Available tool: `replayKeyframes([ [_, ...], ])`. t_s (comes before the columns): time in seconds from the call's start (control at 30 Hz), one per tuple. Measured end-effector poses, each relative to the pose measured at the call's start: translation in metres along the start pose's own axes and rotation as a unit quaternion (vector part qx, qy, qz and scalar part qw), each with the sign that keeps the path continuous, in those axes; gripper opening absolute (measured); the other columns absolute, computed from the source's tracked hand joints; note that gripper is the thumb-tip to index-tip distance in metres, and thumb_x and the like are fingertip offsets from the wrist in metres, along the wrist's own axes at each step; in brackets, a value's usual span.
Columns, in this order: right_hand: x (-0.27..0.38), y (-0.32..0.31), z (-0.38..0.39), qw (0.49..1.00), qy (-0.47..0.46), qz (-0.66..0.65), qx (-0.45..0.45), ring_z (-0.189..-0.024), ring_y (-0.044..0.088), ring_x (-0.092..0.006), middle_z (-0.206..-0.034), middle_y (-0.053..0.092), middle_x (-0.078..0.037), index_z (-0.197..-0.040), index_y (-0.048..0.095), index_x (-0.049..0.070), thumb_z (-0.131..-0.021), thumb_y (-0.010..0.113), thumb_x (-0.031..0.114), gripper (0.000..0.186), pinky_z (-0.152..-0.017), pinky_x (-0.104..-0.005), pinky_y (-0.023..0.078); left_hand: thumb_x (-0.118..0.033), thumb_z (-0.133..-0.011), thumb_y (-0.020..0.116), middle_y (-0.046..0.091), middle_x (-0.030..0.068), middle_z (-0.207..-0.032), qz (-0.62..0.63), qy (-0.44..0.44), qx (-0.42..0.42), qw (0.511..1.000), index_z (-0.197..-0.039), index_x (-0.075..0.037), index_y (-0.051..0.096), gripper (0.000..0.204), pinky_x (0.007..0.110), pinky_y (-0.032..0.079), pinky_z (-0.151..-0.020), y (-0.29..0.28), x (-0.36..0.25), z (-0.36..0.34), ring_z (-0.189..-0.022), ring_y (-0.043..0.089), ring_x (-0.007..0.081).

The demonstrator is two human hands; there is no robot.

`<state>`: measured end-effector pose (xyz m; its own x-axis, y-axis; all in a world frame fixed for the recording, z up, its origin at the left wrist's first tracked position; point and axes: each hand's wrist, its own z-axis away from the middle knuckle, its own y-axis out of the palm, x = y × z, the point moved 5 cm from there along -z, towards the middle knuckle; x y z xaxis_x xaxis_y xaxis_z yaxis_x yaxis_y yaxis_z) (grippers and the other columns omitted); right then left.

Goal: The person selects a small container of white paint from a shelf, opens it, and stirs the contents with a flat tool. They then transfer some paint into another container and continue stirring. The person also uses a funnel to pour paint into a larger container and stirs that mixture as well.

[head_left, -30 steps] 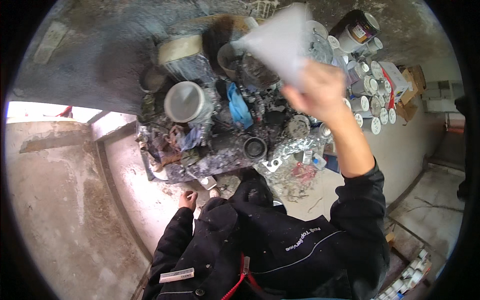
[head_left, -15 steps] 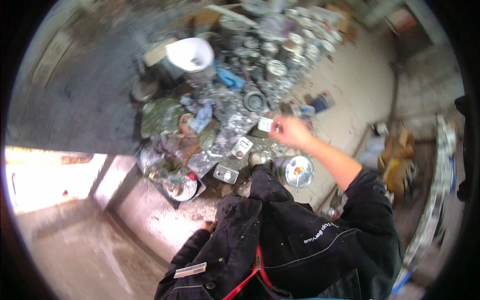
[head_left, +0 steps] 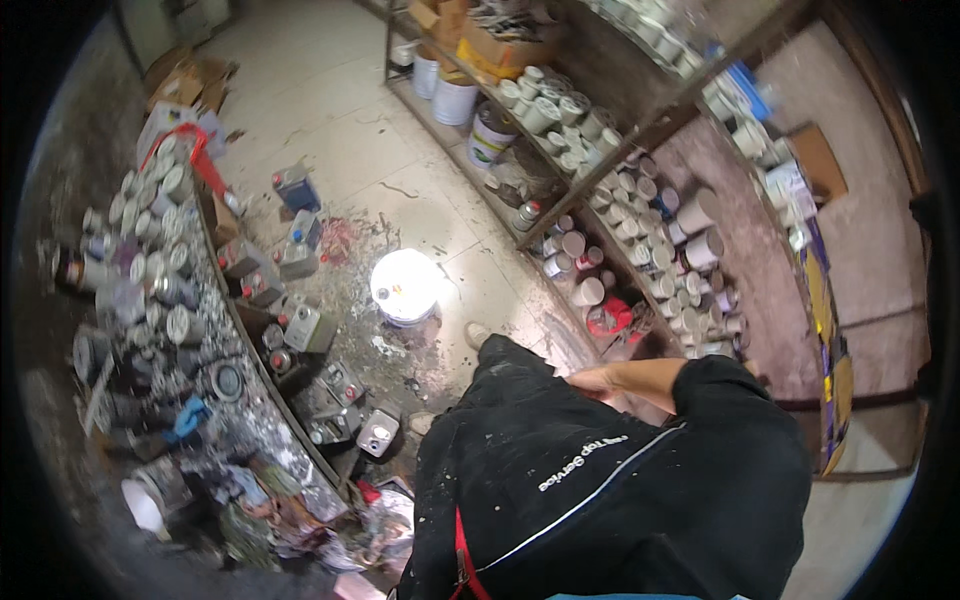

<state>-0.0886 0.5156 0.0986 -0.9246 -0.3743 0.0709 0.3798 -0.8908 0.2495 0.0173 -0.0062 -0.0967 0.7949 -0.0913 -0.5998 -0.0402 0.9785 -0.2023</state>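
Right arm bent at elbow, forearm angled inward across the body's right side; right hand (head_left: 594, 381) low by the jacket, partly hidden (fingers: cannot tell whether apart or together). Left hand out of frame. Nearest thing: one red bundle (head_left: 611, 318), on the lower shelf. Floor: one white-topped drum (head_left: 405, 285). Desk (head_left: 268, 402): one blue cloth (head_left: 186, 420).

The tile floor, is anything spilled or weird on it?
Yes. A reddish stain lies beside the blue-capped container, maybe a spill. Dark grime spreads left of the white-topped bucket. Both look odd because the tiles farther away are mostly pale.
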Motion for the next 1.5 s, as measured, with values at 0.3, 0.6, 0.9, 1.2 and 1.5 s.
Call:
replayKeyframes([
  [0.3,0.003,-0.089,0.055,0.988,-0.047,-0.148,0.017,-0.091,0.075,-0.0167,-0.108,0.078,-0.008,-0.113,0.073,0.007,-0.099,0.063,0.028,0.028,-0.085,-0.0352,0.060,-0.040,-0.096,0.071,0.075,0.0164,-0.107,-0.104,0.074,0.078,0.989,-0.112,0.002,0.070,0.046,0.038,0.055,-0.086,0.096,-0.196,-0.049,-0.098,0.072,0.0256],
  [0.6,0.012,-0.244,0.043,0.972,-0.224,-0.014,-0.064,-0.067,0.062,-0.0137,-0.079,0.070,-0.003,-0.090,0.079,0.003,-0.093,0.070,0.039,0.037,-0.062,-0.0323,0.049,-0.040,-0.096,0.072,0.075,0.0150,-0.108,-0.185,0.055,0.099,0.976,-0.114,0.002,0.070,0.046,0.036,0.055,-0.084,0.204,-0.323,-0.078,-0.097,0.072,0.0239],
  [0.9,0.109,-0.278,-0.005,0.958,-0.209,0.012,-0.198,-0.059,0.057,-0.0134,-0.065,0.064,-0.006,-0.078,0.074,-0.003,-0.089,0.072,0.037,0.042,-0.056,-0.0350,0.047,-0.041,-0.096,0.073,0.075,0.0135,-0.110,-0.261,0.040,0.157,0.952,-0.116,0.001,0.070,0.046,0.035,0.055,-0.082,0.235,-0.443,-0.135,-0.096,0.071,0.0223],
  [1.2,0.263,-0.311,-0.001,0.923,-0.236,0.081,-0.293,-0.078,0.071,-0.0382,-0.081,0.072,-0.022,-0.087,0.076,0.001,-0.090,0.065,0.050,0.050,-0.074,-0.0477,0.055,-0.041,-0.096,0.073,0.075,0.0120,-0.112,-0.360,-0.009,0.263,0.895,-0.117,0.000,0.069,0.047,0.033,0.055,-0.080,0.243,-0.596,-0.246,-0.095,0.071,0.0206],
  [1.5,0.385,-0.364,0.014,0.887,-0.233,0.136,-0.376,-0.085,0.067,-0.0406,-0.082,0.069,-0.019,-0.080,0.070,0.004,-0.088,0.066,0.049,0.046,-0.074,-0.0526,0.051,-0.038,-0.099,0.071,0.072,0.0122,-0.121,-0.148,0.023,0.285,0.947,-0.128,-0.001,0.063,0.048,0.033,0.056,-0.085,0.329,-0.823,-0.320,-0.102,0.071,0.0223],
])
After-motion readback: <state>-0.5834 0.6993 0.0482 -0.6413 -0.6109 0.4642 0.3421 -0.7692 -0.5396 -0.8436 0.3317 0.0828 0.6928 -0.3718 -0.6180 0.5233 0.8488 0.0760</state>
